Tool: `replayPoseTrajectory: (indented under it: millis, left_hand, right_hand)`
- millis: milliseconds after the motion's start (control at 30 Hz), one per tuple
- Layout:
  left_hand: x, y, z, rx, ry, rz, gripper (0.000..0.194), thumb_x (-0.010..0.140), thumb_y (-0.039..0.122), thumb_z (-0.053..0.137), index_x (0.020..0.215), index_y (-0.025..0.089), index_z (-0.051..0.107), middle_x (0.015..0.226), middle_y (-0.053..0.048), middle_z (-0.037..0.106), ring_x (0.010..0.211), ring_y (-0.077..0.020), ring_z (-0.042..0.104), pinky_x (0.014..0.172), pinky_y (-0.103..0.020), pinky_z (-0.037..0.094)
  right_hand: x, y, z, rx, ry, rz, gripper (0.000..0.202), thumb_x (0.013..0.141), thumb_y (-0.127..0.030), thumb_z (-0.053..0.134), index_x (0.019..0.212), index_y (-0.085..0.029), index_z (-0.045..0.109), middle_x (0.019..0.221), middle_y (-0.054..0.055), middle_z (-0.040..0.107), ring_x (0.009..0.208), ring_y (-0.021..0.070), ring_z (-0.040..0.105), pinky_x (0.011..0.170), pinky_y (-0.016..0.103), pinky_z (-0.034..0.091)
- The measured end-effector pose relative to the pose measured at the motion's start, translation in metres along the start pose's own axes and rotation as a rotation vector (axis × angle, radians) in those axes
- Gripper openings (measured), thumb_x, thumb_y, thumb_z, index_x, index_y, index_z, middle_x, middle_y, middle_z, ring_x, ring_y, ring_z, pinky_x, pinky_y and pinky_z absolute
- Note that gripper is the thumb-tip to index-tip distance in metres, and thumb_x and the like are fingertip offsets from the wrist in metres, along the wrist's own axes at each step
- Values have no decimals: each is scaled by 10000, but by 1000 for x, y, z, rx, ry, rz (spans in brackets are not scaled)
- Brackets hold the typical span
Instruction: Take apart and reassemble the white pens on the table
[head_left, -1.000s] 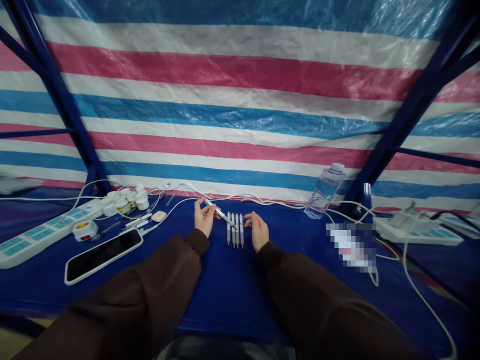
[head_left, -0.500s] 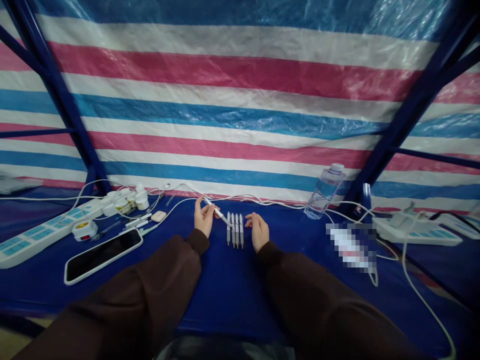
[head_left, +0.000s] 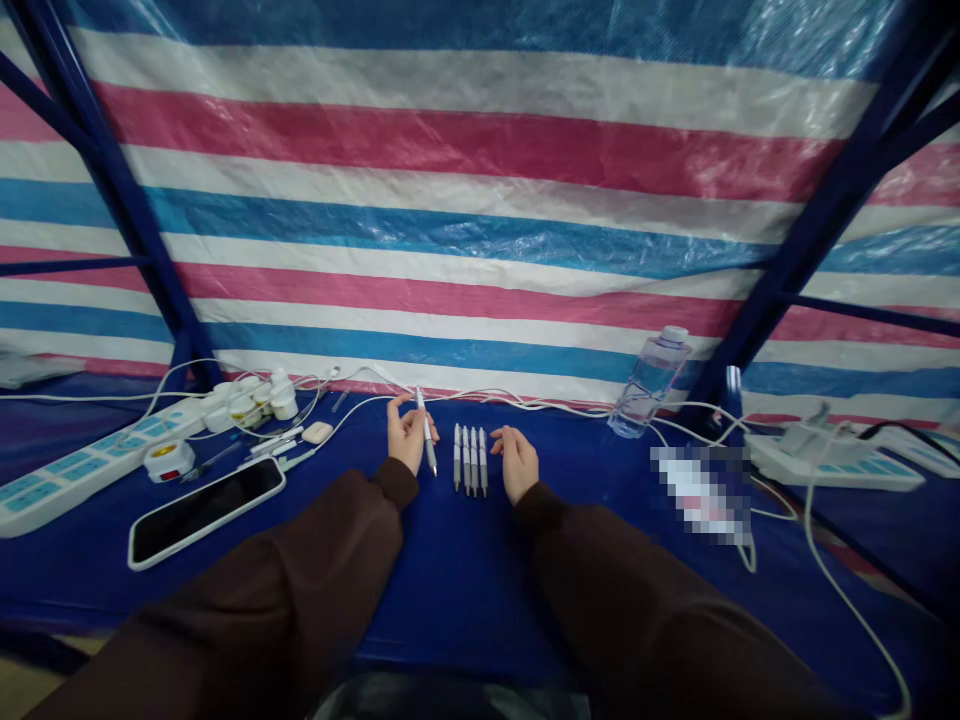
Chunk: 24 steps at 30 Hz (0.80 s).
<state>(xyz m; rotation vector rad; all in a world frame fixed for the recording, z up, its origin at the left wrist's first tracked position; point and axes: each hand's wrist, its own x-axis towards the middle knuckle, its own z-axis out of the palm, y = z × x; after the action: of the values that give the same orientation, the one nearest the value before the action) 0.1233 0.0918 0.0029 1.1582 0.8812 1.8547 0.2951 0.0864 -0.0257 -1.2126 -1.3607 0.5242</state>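
Note:
A white ballpoint pen with a grey grip [head_left: 430, 458] is pinched in my left hand [head_left: 405, 438], its tip pointing down toward me. Just right of it, several matching pens [head_left: 471, 460] lie side by side in a row on the blue table, their grey ends toward me. My right hand [head_left: 517, 464] rests on the other side of that row, close to the rightmost pen. Its fingers are loosely bent and a little apart, and I see nothing in them.
On the left are a phone [head_left: 206, 512], a power strip [head_left: 97, 462] with plugs and an earbud case [head_left: 317, 433]. A water bottle [head_left: 650, 383] stands at the back right, near another power strip [head_left: 847, 465]. White cables [head_left: 525, 402] run along the back edge.
The pen in my left hand has swung from a slant over the row to a nearly straight line beside it. My right hand and the row of pens have stayed put.

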Motion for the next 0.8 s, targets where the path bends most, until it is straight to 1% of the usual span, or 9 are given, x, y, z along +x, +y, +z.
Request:
replayPoseTrajectory:
  millis: [133,233,333,467,533,633,800]
  left_hand:
    - [-1,0,1,-22,7,-27,572,779,308,538,1258,264,229,679,53,534,463,-98,565,433,-233,483]
    - [-1,-3,1,-46,-20,-25,641,790,304,522,1324,285,168,693,53,495,496,-101,581,433,-230,497]
    - [-1,-4,1,-54,-48,-36,628,806,297,497,1341,303,170,714,49,464,530,-97,589,451,-232,517]
    - [-1,-5,1,-77,-63,-60,617,807,276,491,1335,334,176,765,40,436,643,-112,615,503,-245,547]
    - [0,-5,1,-81,-66,-67,595,803,270,493,1318,331,202,789,35,428,683,-122,621,521,-259,557]
    - [-1,-4,2,-73,-61,-70,540,797,271,498,1279,302,255,795,34,425,686,-127,622,533,-277,564]
    - [-1,-1,2,-45,-49,-75,466,784,263,504,1200,269,294,752,51,429,623,-109,609,528,-293,565]
  right_hand:
    - [0,1,0,-6,2,10,392,846,-477,325,729,-204,581,578,-12,540,605,144,509,634,251,385]
    - [0,1,0,-21,4,10,391,846,-476,324,725,-209,583,578,-15,544,595,143,509,623,250,383]
    - [0,1,0,-34,7,7,392,849,-471,321,725,-209,584,580,-15,546,588,141,509,615,248,383]
    - [0,1,1,-42,5,0,388,852,-464,318,726,-209,582,583,-15,545,606,143,517,624,247,385]
    - [0,1,0,-44,-1,-3,384,855,-457,316,731,-209,581,586,-14,542,611,143,518,628,247,385]
    - [0,0,0,-44,-4,-4,378,856,-451,316,731,-208,578,591,-12,539,613,143,515,630,248,385]
    - [0,-1,-1,-44,1,-1,374,848,-452,325,722,-208,578,591,-10,543,614,146,513,627,250,384]
